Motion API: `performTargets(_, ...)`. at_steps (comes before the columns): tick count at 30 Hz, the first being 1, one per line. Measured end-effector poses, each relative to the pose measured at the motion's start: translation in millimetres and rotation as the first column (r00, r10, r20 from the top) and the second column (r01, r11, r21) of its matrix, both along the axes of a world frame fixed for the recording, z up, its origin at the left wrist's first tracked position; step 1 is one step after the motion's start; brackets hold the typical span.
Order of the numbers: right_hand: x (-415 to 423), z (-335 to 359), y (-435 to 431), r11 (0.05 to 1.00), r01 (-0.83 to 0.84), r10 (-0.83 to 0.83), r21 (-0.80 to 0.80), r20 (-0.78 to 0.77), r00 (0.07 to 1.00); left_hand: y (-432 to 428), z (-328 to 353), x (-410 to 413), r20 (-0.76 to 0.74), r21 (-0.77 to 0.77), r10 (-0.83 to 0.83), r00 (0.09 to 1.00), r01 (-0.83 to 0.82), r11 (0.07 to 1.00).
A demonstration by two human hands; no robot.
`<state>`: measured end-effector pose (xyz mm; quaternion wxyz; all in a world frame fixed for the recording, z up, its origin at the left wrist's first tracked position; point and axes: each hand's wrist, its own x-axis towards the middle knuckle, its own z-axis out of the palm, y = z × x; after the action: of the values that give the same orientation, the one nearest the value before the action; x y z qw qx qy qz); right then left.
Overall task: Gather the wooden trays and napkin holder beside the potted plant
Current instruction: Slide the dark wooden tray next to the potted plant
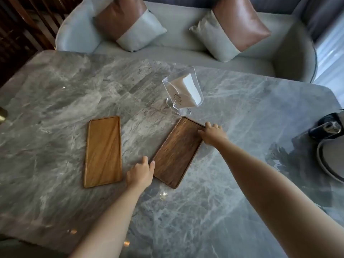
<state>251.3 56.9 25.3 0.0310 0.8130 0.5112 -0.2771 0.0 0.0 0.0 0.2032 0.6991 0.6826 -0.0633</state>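
Note:
Two flat wooden trays lie on the grey marble table (pixel 55 101). The dark brown tray (pixel 176 151) lies at an angle in the middle. My left hand (pixel 140 174) grips its near left edge and my right hand (pixel 212 132) grips its far right corner. The light brown tray (pixel 103 151) lies untouched to the left. A clear napkin holder (pixel 183 92) with white napkins stands just beyond the dark tray's far end. The potted plant itself is out of view; only its reflection shows on the tabletop at the right.
A round grey tray (pixel 327 164) and a dark cylindrical object (pixel 325 128) sit at the table's right edge. A grey sofa (pixel 178 34) with two brown-and-grey cushions stands behind the table. A small glare spot (pixel 163 195) shines near the dark tray.

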Motion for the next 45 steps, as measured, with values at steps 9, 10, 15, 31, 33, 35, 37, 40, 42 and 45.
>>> performTargets(9, 1, -11, 5, 1.0, 0.008, -0.011, -0.026, -0.104, 0.995, -9, -2, 15, 0.015, -0.028, 0.119, 0.993, -0.118, 0.993)
performTargets(10, 1, -12, 6, 1.0, 0.016, -0.019, -0.021, -0.11, 0.994, -9, -1, 16, 0.009, -0.034, 0.129, 0.992, -0.128, 0.991)
performTargets(15, 2, -17, 10, 0.999, 0.043, -0.045, -0.019, -0.131, 0.99, -11, 0, 19, 0.012, -0.052, 0.183, 0.983, -0.182, 0.982)
performTargets(31, 31, -23, -40, 0.971, 0.237, -0.239, -0.041, -0.238, 0.941, 0, -5, 31, 0.104, -0.075, 0.36, 0.927, -0.354, 0.932)
performTargets(33, 41, -19, -50, 0.962, 0.272, -0.271, -0.031, -0.251, 0.929, 5, -2, 40, 0.145, -0.079, 0.353, 0.924, -0.345, 0.935)
performTargets(35, 53, -13, -61, 0.949, 0.315, -0.308, -0.014, -0.262, 0.915, 11, 2, 51, 0.173, -0.077, 0.334, 0.927, -0.325, 0.943)
performTargets(37, 68, -7, -72, 0.938, 0.347, -0.327, 0.018, -0.287, 0.9, 18, 7, 65, 0.18, -0.063, 0.29, 0.94, -0.284, 0.957)
performTargets(40, 92, 3, -95, 0.916, 0.398, -0.362, 0.05, -0.322, 0.875, 31, 14, 92, 0.195, -0.026, 0.209, 0.958, -0.208, 0.978)
performTargets(42, 107, 10, -115, 0.894, 0.441, -0.39, 0.079, -0.344, 0.854, 39, 21, 114, 0.209, 0.0, 0.146, 0.967, -0.149, 0.989)
performTargets(45, 127, 19, -150, 0.834, 0.538, -0.456, 0.12, -0.399, 0.796, 47, 33, 149, 0.173, 0.065, 0.006, 0.985, -0.018, 0.998)
